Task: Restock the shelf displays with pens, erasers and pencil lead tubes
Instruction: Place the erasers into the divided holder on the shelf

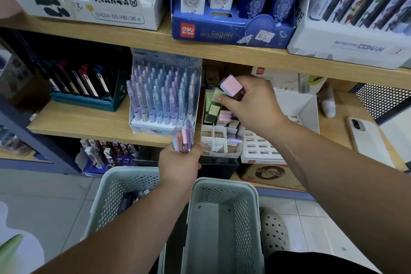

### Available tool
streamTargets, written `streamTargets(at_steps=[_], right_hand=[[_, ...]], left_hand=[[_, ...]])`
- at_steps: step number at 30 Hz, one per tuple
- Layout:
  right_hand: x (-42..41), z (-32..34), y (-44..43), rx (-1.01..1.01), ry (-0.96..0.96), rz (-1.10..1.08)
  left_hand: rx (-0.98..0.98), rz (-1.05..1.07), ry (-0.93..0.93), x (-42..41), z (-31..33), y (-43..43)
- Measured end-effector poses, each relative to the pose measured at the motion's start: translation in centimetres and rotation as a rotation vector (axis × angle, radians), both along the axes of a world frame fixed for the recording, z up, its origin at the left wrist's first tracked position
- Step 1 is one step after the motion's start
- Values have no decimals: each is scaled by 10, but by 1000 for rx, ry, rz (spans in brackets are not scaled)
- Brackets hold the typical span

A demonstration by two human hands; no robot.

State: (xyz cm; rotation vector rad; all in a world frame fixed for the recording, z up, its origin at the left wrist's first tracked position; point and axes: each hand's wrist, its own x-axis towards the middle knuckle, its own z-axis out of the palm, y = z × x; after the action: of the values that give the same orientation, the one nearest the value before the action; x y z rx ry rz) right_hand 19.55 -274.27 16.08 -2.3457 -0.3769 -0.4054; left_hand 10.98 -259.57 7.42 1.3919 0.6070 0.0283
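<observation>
Right grip (pixel 251 104) pinches pink eraser (pixel 231 84); left grip (pixel 180 165) clutches pens (pixel 183 138).

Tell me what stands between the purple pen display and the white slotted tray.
The divided eraser box, seen in the head view. The right hand holds a pink eraser above its rear compartments.

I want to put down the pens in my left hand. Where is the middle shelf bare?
Bare wood lies in front of the teal display box, left of the pen display. A narrower strip runs between the white box and the phone. Crowded: the eraser tray, where the right hand holds an eraser.
</observation>
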Motion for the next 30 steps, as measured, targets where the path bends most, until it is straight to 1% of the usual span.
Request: streamTargets(at_steps=[3,6,11,16,26,30], right_hand=[[4,-6,0,-88,-56,44],[8,-9,1,-133,-127,81],[10,-9,5,-250,-168,100],[10,-11,6,-255,-179,70],[12,-2,3,-268,-63,139],[9,3,3,-281,26,135]], left_hand=[[4,2,-22,3,-1,0],[-1,-8,-32,4,-3,2],[1,-30,-30,4,-4,4],[1,-36,-23,5,-4,6],[24,-82,-6,6,-1,9],[19,-59,-11,3,3,10]])
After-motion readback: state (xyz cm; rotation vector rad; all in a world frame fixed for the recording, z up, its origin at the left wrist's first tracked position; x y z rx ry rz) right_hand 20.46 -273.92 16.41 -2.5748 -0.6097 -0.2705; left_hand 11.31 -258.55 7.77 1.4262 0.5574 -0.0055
